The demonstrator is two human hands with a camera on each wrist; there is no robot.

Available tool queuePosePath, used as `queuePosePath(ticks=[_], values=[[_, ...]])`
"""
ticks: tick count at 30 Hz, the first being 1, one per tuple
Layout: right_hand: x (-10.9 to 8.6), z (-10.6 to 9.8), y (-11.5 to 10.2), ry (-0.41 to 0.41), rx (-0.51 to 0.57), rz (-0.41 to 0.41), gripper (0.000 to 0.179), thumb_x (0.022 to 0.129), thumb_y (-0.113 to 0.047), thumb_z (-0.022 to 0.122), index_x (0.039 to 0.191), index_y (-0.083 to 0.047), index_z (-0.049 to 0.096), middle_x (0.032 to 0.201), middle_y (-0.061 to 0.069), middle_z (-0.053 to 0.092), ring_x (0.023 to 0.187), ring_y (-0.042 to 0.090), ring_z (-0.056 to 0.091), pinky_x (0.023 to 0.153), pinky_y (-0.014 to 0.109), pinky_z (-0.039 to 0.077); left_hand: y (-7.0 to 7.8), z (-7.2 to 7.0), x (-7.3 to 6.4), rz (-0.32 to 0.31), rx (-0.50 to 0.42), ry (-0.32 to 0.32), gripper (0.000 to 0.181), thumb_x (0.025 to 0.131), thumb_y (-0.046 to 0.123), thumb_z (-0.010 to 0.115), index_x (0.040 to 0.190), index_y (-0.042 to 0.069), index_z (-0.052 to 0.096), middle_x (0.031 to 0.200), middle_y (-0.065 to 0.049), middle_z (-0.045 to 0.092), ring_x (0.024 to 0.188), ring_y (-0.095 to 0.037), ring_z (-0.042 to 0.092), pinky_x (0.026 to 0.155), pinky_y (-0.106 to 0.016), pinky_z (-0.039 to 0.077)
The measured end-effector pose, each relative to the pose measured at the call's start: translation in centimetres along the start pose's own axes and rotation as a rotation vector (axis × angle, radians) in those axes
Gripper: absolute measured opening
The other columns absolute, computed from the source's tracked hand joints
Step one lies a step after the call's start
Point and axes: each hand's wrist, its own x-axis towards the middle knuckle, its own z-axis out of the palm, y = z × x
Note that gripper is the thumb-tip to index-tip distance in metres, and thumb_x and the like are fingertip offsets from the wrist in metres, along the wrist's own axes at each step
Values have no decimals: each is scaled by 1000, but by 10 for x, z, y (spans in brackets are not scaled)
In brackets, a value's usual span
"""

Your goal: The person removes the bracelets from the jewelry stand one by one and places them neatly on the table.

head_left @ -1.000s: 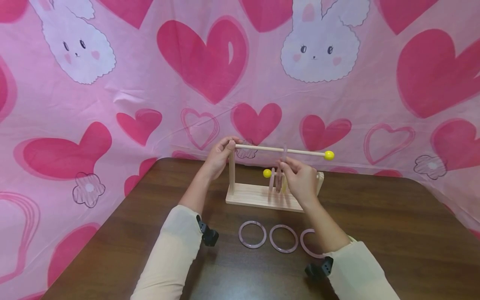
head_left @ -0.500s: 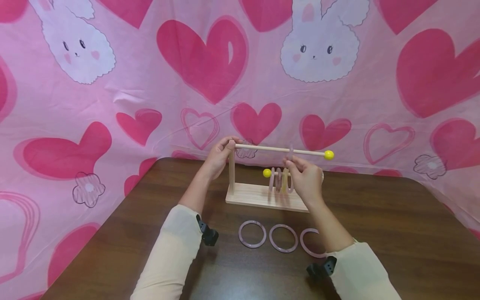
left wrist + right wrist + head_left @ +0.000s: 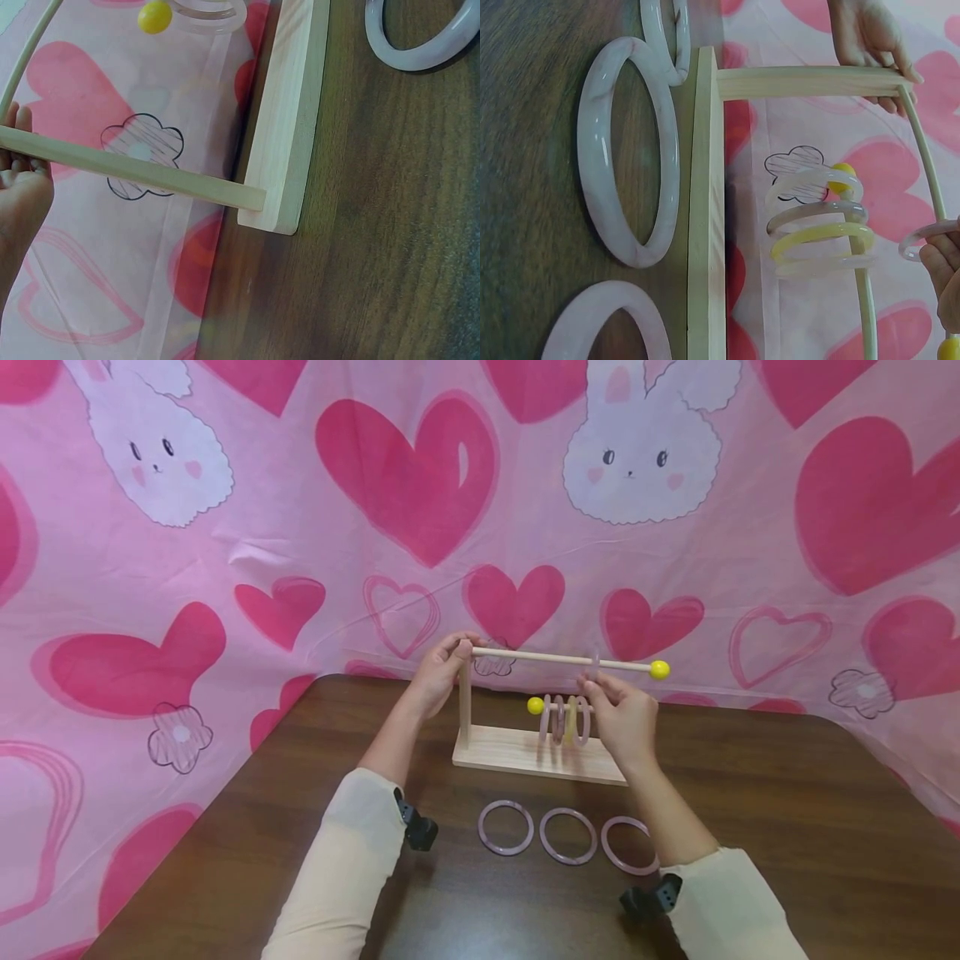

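My left hand [image 3: 437, 681] grips the top corner of a wooden bangle stand [image 3: 506, 752], where the left post [image 3: 142, 174] meets the upper rod [image 3: 532, 656]. A pale translucent bangle [image 3: 596, 657] encircles that rod, pinched at its lower edge between the thumb and fingers of my right hand [image 3: 628, 720]. The rod's right end carries a yellow ball [image 3: 659, 670]. On the lower rod [image 3: 865, 307] hang several bangles, among them a yellow bangle [image 3: 817, 235] and a greyish bangle [image 3: 817, 211]. My right hand hides part of the stand's right side.
Three pale lilac bangles lie in a row on the brown table before the stand: a left bangle [image 3: 482, 828], a middle bangle [image 3: 570, 862] and a right bangle [image 3: 606, 845], partly covered by my right forearm. A pink patterned cloth [image 3: 405, 610] hangs behind the table.
My right hand has slid the pinched bangle rightward along the upper rod, nearer the yellow ball. More of the lower bangles shows now. My left hand stays at the corner.
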Motion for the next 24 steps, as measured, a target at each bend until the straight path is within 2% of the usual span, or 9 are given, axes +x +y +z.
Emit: queuePosePath(ticks=[6,13,15,20,22,24], values=[[0,-2,3,17,-20,-11,17,85,-4,65,99,4,69,88,14,68,82,23,66,64,9,45,-1,0,1,5,5,-1,19,84,37,53,97,24,58,102,6,60,97,-17,46,78,-28,33],[1,-3,5,36,-32,-12,17,85,-4,65,100,5,69,88,14,68,82,23,66,65,8,45,0,0,1,-3,9,1,16,87,33,52,98,22,57,102,7,60,102,-27,43,78,-28,34],[1,-4,5,42,-39,-10,17,85,-5,66,100,4,69,89,13,68,82,20,66,66,9,45,-1,0,1,2,6,-1,17,86,35,53,97,24,58,101,7,60,102,-27,43,78,-28,34],[0,-6,5,49,-46,-5,18,86,-7,66,100,3,69,89,11,69,81,-3,61,67,8,44,0,1,0,8,-1,-2,19,84,37,54,97,23,58,103,4,59,100,-26,43,78,-27,34],[0,-7,5,53,-43,-4,18,86,-6,66,100,3,69,89,12,69,81,-4,61,67,8,44,1,1,0,8,-2,-2,18,86,36,53,97,23,58,103,3,59,99,-26,43,78,-27,34],[0,-7,5,57,-48,0,18,85,-6,66,100,3,69,89,12,69,83,3,63,67,7,44,1,1,0,10,-5,-2,16,87,33,53,97,22,57,103,2,59,100,-27,42,79,-28,34]])
